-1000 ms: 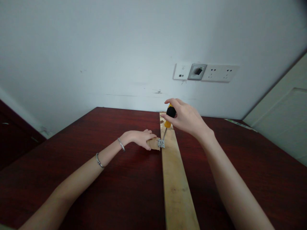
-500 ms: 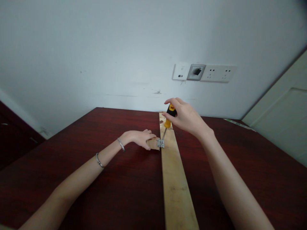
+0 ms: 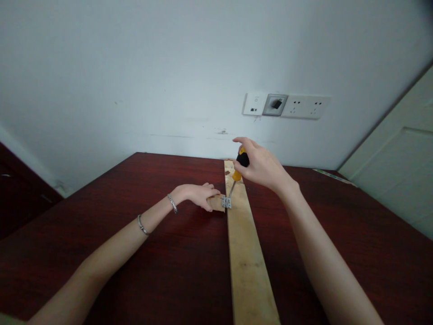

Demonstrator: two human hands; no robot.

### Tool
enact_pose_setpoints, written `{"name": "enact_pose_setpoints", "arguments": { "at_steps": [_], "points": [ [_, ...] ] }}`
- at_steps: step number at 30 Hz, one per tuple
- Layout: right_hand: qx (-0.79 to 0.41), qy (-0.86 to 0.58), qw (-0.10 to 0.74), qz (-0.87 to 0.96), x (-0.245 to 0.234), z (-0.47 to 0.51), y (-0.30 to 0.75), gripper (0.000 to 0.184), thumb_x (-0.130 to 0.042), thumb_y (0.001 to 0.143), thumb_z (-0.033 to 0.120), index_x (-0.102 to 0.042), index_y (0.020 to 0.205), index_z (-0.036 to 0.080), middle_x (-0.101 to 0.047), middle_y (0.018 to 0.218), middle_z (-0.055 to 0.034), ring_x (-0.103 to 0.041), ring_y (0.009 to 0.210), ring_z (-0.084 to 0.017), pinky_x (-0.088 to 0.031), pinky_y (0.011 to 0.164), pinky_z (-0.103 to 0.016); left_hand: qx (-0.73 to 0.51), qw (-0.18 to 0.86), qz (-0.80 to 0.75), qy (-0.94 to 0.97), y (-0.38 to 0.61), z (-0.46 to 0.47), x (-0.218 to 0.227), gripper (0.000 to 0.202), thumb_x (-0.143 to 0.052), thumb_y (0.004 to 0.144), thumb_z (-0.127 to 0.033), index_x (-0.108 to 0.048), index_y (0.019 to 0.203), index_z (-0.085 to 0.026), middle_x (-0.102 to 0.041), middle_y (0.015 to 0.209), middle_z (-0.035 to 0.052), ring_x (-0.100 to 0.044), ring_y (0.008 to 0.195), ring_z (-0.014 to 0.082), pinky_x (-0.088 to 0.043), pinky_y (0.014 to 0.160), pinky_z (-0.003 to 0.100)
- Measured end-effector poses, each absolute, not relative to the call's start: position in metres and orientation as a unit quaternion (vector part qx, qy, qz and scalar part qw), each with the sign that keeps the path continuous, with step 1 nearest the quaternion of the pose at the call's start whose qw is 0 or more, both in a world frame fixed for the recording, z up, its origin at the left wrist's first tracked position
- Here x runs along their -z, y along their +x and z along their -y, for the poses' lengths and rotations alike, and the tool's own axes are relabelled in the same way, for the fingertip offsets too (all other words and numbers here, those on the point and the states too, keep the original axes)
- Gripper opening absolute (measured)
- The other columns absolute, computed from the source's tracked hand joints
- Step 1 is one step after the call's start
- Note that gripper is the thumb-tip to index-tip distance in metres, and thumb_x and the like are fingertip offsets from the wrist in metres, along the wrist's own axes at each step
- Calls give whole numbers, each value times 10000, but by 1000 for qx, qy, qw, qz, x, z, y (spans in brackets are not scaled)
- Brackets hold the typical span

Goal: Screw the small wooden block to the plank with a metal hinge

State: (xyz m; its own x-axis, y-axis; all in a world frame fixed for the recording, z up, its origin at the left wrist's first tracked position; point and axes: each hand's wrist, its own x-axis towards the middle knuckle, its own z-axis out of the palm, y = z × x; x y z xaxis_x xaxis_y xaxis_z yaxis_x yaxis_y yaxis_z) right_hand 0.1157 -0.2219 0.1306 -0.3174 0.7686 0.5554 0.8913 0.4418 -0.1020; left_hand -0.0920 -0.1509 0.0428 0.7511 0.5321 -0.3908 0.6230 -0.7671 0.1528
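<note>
A metal hinge [image 3: 226, 202] bridges a long pale wooden board [image 3: 248, 257] and a small wooden block [image 3: 217, 203] butted against its left edge. My left hand [image 3: 200, 196] is closed on the block, thumb on the near side and fingers over the far side. In my right hand [image 3: 262, 163] is a screwdriver [image 3: 237, 175] with a yellow and black handle, gripped between thumb and fingers. Its shaft slants down to the hinge leaf on the board. The tip is too small to tell whether it sits in a screw.
The board lies on a dark red wooden table [image 3: 162, 280] that meets a white wall [image 3: 135, 81]. Wall sockets [image 3: 306, 107] and a black plug [image 3: 276, 104] are at the back right. A thin printed strip [image 3: 334, 177] lies near the table's far right edge, beside a pale door [image 3: 399, 167].
My right hand's fingers have shifted slightly around the screwdriver handle. The left hand, block and board hold their places; the view has moved a little.
</note>
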Motion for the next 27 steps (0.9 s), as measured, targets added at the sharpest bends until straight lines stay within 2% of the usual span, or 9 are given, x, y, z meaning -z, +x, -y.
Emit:
{"name": "enact_pose_setpoints", "arguments": {
  "at_steps": [3,8,11,15,19,22,27],
  "points": [
    [114,-525,267,800,-131,223,115,663,-526,801,299,-343,1423,159,-598,1272,-167,-637,955,-330,-477,704,-405,172,136,-310,925,-91,152,-44,875,-610,748,-519,-320,1486,-148,-398,1410,163,-364,1307,318,-360,1075,391],
    [100,-531,280,793,-131,221,114,551,-509,864,419,-443,1345,158,-615,1198,-162,-629,961,-320,-488,751,-417,177,127,-317,923,-90,153,-47,858,-607,741,-524,-331,1475,-174,-406,1412,144,-368,1305,304,-363,1073,378],
    [86,-519,296,798,-131,220,114,506,-503,865,344,-455,1329,150,-602,1206,-170,-623,968,-296,-486,782,-407,174,128,-315,924,-90,153,-47,847,-607,742,-519,-340,1468,-175,-413,1417,149,-372,1303,316,-364,1066,398],
    [94,-516,290,800,-131,222,114,585,-497,814,285,-407,1376,149,-560,1276,-176,-621,973,-308,-486,764,-409,167,131,-313,926,-90,153,-46,849,-619,737,-504,-348,1463,-159,-415,1414,166,-381,1299,331,-372,1054,407],
    [109,-520,282,799,-130,223,113,583,-492,848,347,-395,1393,167,-576,1268,-170,-625,983,-324,-486,765,-422,155,132,-313,928,-91,152,-44,828,-635,725,-490,-375,1446,-177,-443,1398,149,-398,1286,335,-385,1035,408],
    [109,-520,286,798,-130,221,112,494,-452,906,406,-461,1341,171,-600,1219,-163,-629,975,-311,-485,786,-418,155,127,-311,929,-91,151,-44,821,-631,732,-505,-373,1446,-194,-437,1411,142,-391,1296,336,-380,1035,412],
    [104,-514,298,797,-130,220,111,483,-456,875,300,-476,1332,145,-586,1209,-158,-631,985,-296,-485,804,-397,169,122,-309,928,-90,150,-42,867,-625,744,-508,-332,1474,-144,-386,1447,178,-371,1318,337,-361,1055,401]
  ]
}}
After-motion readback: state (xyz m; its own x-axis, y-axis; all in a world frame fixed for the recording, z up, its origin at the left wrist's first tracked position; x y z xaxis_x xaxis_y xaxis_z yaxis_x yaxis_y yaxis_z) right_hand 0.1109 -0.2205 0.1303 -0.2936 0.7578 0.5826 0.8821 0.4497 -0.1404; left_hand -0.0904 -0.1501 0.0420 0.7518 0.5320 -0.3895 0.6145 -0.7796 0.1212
